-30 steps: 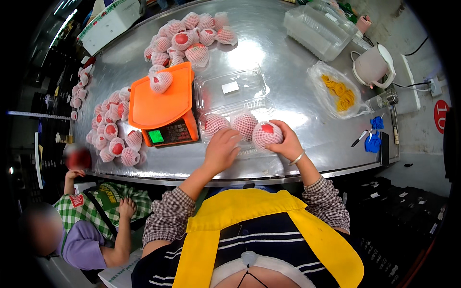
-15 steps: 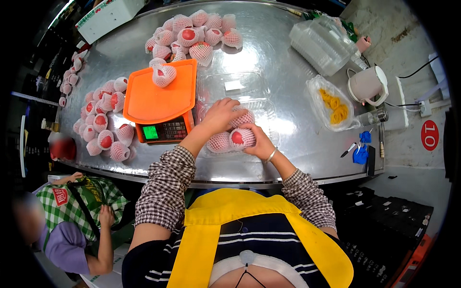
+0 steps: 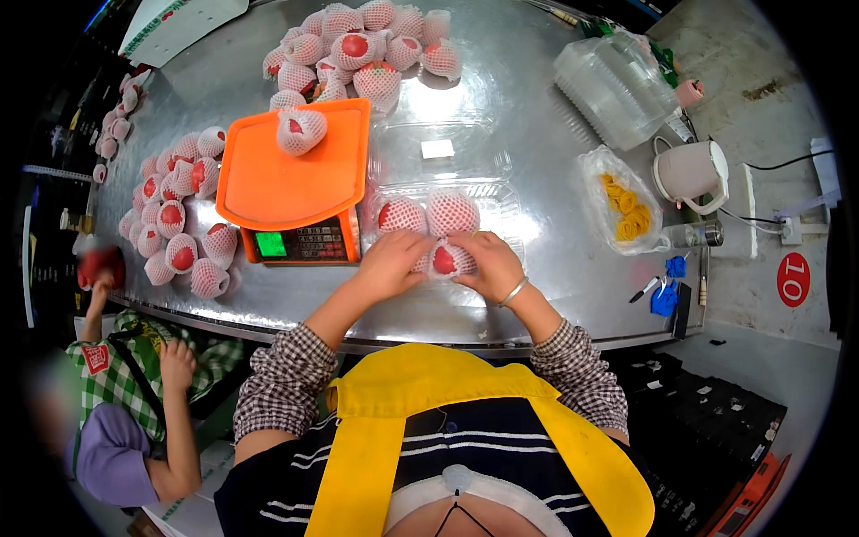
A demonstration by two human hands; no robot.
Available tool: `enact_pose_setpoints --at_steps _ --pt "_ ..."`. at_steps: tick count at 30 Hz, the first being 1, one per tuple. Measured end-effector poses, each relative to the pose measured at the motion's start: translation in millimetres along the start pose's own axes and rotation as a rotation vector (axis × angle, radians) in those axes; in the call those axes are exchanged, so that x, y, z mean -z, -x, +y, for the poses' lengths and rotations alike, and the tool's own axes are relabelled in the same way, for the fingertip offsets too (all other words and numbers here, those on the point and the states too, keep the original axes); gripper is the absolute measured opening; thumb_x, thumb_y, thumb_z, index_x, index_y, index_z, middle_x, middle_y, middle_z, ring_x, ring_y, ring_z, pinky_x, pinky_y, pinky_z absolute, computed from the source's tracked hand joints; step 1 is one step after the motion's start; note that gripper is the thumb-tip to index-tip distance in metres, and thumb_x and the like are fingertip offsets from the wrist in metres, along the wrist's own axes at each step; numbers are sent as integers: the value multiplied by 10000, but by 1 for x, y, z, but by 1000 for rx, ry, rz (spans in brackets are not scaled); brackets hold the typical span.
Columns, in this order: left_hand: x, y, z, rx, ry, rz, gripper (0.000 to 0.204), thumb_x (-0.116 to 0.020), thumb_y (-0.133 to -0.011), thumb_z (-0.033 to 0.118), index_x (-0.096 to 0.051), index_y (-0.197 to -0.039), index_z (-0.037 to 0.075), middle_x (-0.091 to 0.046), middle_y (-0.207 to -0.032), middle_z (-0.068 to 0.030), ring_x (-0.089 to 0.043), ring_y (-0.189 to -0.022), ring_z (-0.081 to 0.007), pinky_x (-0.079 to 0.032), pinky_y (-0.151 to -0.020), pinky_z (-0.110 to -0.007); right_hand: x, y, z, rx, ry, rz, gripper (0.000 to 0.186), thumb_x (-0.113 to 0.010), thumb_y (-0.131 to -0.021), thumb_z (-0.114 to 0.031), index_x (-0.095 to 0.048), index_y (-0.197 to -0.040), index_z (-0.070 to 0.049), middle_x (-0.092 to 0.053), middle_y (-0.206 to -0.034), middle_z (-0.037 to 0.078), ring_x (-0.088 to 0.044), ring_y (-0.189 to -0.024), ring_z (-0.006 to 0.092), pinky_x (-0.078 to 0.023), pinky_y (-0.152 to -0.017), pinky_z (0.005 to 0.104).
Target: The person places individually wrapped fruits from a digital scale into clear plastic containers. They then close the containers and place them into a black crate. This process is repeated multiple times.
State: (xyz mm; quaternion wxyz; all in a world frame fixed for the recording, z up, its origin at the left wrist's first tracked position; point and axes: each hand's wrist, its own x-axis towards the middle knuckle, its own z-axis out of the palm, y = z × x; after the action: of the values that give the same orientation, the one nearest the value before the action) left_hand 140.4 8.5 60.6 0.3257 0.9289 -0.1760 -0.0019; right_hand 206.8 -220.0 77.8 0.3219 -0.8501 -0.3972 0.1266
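Note:
In front of me an open clear plastic clamshell box [image 3: 512, 192] holds several round red fruits in pinkish-white foam nets. Two netted fruits, a left one [image 3: 402, 216] and a right one [image 3: 453, 213], sit in its far row. My right hand [image 3: 492, 268] curls its thumb and fingers around a nearer netted fruit [image 3: 450, 259]. My left hand [image 3: 391, 266] closes over the fruit beside it, which its fingers mostly hide. Beyond the fruits the box's lid lies folded back, with a white label [image 3: 437, 149] on it.
Left of the box stands an orange scale [image 3: 291, 183] with one netted fruit [image 3: 301, 132] on its pan. Piles of netted fruit lie left and behind. At right are stacked clear boxes [image 3: 617, 89], a bag of yellow rubber bands [image 3: 626, 210] and a kettle [image 3: 689, 170]. A co-worker [image 3: 125, 438] sits at lower left.
My left hand has moved back toward me from the far fruit to the near row, uncovering the far fruits. My right hand stays at the near fruit. The co-worker's arm has reached forward.

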Motion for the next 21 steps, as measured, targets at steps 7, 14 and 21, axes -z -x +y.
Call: enact_pose_setpoints --at_steps 7,14,21 --pt "8 21 -22 -107 26 43 387 -772 -692 184 -653 -1039 60 -609 -1098 -89 -568 -1050 -294 -479 -888 -405 -5 -3 2 -66 61 -40 588 -806 -603 -122 -588 -1148 -117 -621 -1143 70 -561 -1028 306 -474 -877 389" --pt "146 -37 -41 320 -462 793 821 -860 -601 179 -470 -1315 67 -495 -1277 -198 -498 -1172 -364 -460 -942 -419 2 -4 4 -51 35 -21 653 -846 -588 -234 -586 -1172 -101 -615 -1190 66 -572 -1002 286 -491 -844 385" --pt "158 -63 -107 400 627 642 529 -737 -750 166 -537 -1217 16 -610 -1114 -120 -608 -1027 -238 -517 -860 -383 -6 0 4 -119 -45 35 688 -840 -601 -194 -531 -1206 -89 -598 -1126 113 -565 -1055 324 -486 -867 399"
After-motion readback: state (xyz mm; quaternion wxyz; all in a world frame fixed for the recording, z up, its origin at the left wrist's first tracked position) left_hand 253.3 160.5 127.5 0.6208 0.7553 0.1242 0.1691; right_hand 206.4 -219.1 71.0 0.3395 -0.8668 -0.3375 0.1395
